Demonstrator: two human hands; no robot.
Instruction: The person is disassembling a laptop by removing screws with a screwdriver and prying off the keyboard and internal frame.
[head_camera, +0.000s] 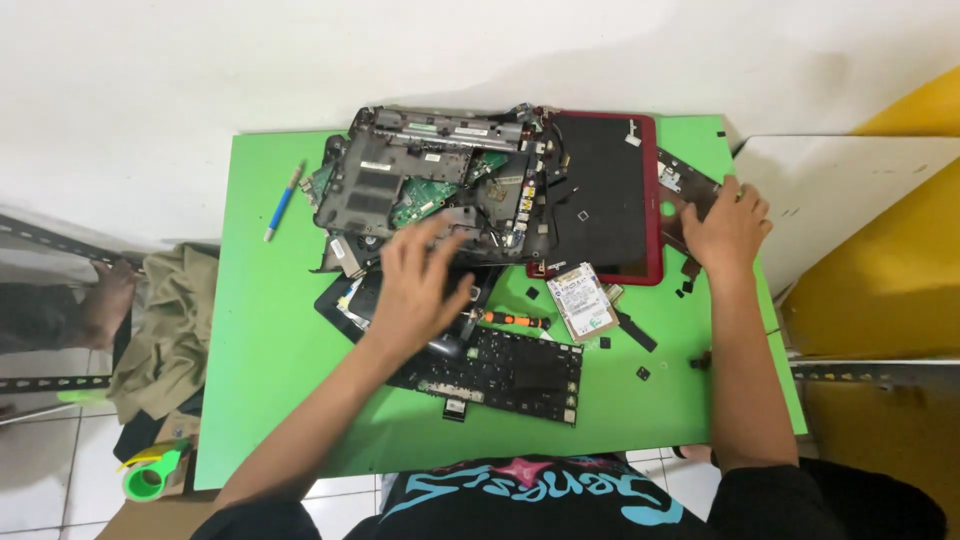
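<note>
Green table (270, 330): hands (415, 285) over laptop chassis (430, 185).

Bright, even indoor light falls from above on a green table (270, 330), its colour saturated and free of glare. Shadows are soft and short — a faint one under the left hand (415, 290), whose fingers smear with motion blur. The white wall (200, 60) shows grey patches; the wide lens bends the frame's edges slightly.
</note>
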